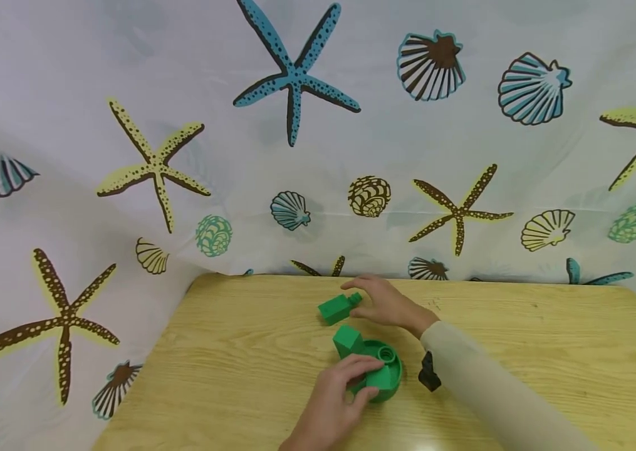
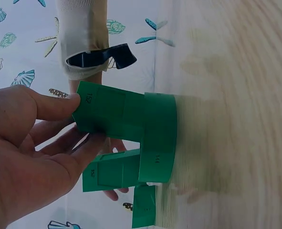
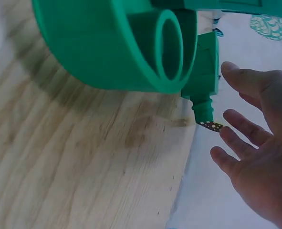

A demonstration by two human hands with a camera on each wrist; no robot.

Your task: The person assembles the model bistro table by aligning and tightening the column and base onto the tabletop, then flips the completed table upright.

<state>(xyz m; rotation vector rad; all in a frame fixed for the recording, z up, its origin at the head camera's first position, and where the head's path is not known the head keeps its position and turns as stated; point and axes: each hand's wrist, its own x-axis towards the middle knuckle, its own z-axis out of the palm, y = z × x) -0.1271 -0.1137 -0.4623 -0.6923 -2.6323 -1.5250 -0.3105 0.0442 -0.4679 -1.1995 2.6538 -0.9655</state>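
My left hand [image 1: 326,401] pinches a green block [image 2: 105,107] between thumb and fingers. That block stands in a round green base [image 2: 160,133] on the table. A second green block [image 1: 348,338] rises from the base's far side. Beside them in the base, a threaded round socket [image 1: 386,355] shows no piece in it. Farther back, a loose green block with a threaded end [image 1: 333,309] lies on its side. My right hand [image 1: 383,304] hovers by that threaded end with its fingers spread; in the right wrist view a gap shows between them.
The wooden table [image 1: 239,369] runs back to a white curtain [image 1: 295,163] printed with starfish and shells. A black strap mount [image 1: 429,373] sits on my right wrist, close to the base.
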